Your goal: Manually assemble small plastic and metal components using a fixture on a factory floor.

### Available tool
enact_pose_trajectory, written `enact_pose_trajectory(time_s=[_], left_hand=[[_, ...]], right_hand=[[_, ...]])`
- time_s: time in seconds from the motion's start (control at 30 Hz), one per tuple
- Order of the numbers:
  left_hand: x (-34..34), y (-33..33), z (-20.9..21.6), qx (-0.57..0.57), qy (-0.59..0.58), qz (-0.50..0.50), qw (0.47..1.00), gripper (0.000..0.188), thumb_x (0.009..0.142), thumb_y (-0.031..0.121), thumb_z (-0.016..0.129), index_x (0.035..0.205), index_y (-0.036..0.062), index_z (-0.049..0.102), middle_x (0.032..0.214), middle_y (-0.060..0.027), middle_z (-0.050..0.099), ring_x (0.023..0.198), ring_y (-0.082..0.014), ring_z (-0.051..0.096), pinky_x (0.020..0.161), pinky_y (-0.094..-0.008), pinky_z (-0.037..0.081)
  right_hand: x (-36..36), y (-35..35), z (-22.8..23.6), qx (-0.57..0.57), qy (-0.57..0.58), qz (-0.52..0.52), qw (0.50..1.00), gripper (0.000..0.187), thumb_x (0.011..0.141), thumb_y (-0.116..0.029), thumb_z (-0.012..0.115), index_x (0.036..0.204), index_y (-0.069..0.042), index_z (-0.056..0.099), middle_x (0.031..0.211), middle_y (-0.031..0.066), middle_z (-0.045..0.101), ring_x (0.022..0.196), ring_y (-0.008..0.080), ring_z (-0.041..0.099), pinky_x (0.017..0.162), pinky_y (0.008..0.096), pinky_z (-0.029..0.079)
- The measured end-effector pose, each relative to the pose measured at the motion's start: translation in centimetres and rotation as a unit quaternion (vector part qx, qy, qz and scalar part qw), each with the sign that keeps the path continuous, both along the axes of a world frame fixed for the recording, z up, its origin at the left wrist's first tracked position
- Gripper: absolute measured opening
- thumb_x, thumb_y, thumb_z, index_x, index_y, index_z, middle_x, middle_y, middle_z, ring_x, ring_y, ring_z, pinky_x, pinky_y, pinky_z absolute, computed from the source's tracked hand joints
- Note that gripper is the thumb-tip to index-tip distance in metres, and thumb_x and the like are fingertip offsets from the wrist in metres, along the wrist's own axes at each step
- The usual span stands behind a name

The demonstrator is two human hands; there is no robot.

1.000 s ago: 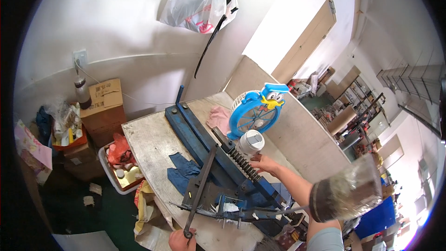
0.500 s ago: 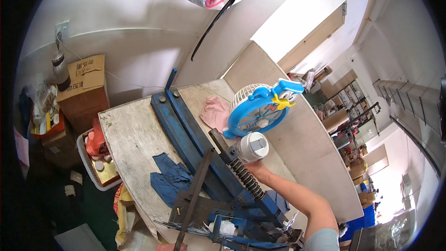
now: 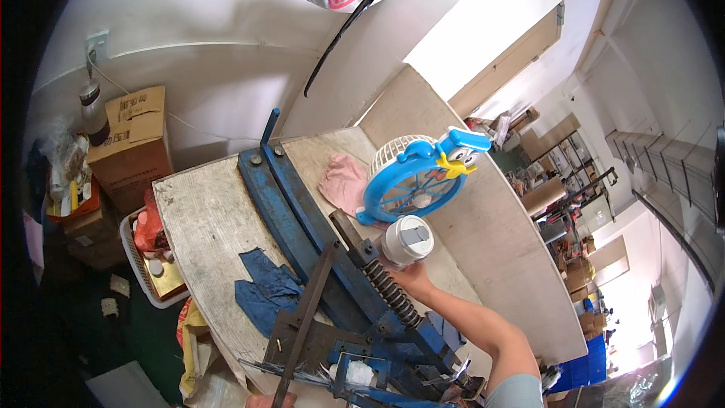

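My right hand [image 3: 413,279] is closed around the lower part of a white cup with a grey flip-top lid [image 3: 408,239]. The cup stands upright between a spring-loaded blue metal hand press [image 3: 377,325] and a blue-and-white cartoon-duck fan [image 3: 419,193]; the press's spring and bar partly hide my fingers. Only a sliver of my left hand [image 3: 266,401] shows at the lower edge, beside the low end of the press's long dark lever [image 3: 306,317]. Its fingers are mostly cut off. White material [image 3: 355,372] sits within the press frame.
A crumpled blue cloth [image 3: 266,287] and a pink cloth [image 3: 343,183] lie on the wooden table [image 3: 198,211]. Left of it are a cardboard box [image 3: 130,143], a steel bottle [image 3: 94,112] and a white basket [image 3: 155,287]. A low panel [image 3: 506,257] borders the table's right side.
The whole view has shifted slightly, with table items appearing a little farther left. A bit more of my left hand shows at the lower edge. My right hand still holds the cup.
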State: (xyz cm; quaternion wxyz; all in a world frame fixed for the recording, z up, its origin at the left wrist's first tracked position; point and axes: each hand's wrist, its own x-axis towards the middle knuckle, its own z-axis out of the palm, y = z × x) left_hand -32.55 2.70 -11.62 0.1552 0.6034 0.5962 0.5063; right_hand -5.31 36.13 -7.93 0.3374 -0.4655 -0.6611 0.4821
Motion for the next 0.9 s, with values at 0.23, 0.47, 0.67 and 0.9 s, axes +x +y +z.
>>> enact_pose_trajectory(time_s=[0.23,0.47,0.67,0.9], left_hand=[[0.2,-0.5,-0.8,0.020,0.039,0.032,0.999,0.018,0.075,0.003,0.058,0.090,0.0085,0.065,0.076,-0.0118,0.059,0.062,-0.0297,0.054,0.055,-0.0373,0.043],[-0.1,-1.0,-0.6,0.040,0.066,-0.001,0.997,0.025,0.072,0.004,0.061,0.096,0.0088,0.063,0.086,-0.0120,0.062,0.067,-0.0327,0.055,0.063,-0.0432,0.043],[2.4,-2.8,4.3,0.130,-0.018,-0.252,0.959,0.031,0.076,0.010,0.065,0.106,0.0004,0.060,0.093,-0.0148,0.064,0.079,-0.0296,0.060,0.071,-0.0393,0.047],[13.4,0.6,16.8,0.054,-0.280,-0.403,0.870,0.088,0.063,0.031,0.082,0.132,0.0001,0.036,0.129,-0.0178,0.047,0.117,-0.0286,0.048,0.097,-0.0361,0.038]], right_hand=[[2.6,-2.7,5.3,0.007,-0.113,-0.090,0.989,0.080,0.061,-0.018,0.085,0.125,0.001,0.041,0.122,0.0098,0.052,0.113,0.0194,0.049,0.095,0.0329,0.041],[11.7,-7.4,10.7,0.169,-0.135,-0.127,0.968,0.087,0.068,-0.034,0.079,0.134,-0.005,0.031,0.130,0.0089,0.046,0.117,0.0219,0.047,0.100,0.0358,0.040],[10.7,-19.7,19.7,0.169,-0.077,-0.109,0.977,0.072,0.066,-0.016,0.081,0.126,-0.005,0.043,0.122,0.0049,0.051,0.116,0.0166,0.046,0.096,0.0348,0.040],[8.2,-33.4,21.9,0.146,-0.176,-0.040,0.973,0.089,0.059,-0.023,0.085,0.131,-0.003,0.038,0.126,0.0097,0.049,0.118,0.0211,0.045,0.103,0.0359,0.034]])
